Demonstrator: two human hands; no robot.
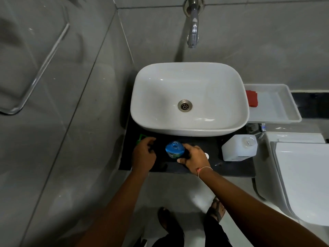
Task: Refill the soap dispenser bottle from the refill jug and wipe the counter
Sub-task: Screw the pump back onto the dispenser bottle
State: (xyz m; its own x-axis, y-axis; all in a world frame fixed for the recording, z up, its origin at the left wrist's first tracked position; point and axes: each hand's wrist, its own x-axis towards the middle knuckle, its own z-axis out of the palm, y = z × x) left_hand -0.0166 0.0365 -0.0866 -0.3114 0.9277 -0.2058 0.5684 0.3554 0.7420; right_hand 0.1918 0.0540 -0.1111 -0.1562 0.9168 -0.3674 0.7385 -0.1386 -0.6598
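Observation:
A blue soap bottle (173, 148) stands upright on the black counter (219, 168) in front of the sink, and its neck is open with no pump on it. My right hand (193, 157) wraps around the bottle's right side. My left hand (144, 154) is to the left of the bottle, its fingers curled over a green object (141, 138) that is mostly hidden under it. The white refill jug (239, 148) stands at the counter's right end with its mouth uncovered. A small white cap (206, 155) lies just right of my right hand. A red cloth (251, 98) lies in a white tray (284, 111).
The white basin (188, 97) fills the back of the counter, with a chrome tap (193, 31) on the wall above it. A white toilet (302, 175) stands close on the right. A chrome rail (41, 68) runs along the left wall. My feet are on the floor below.

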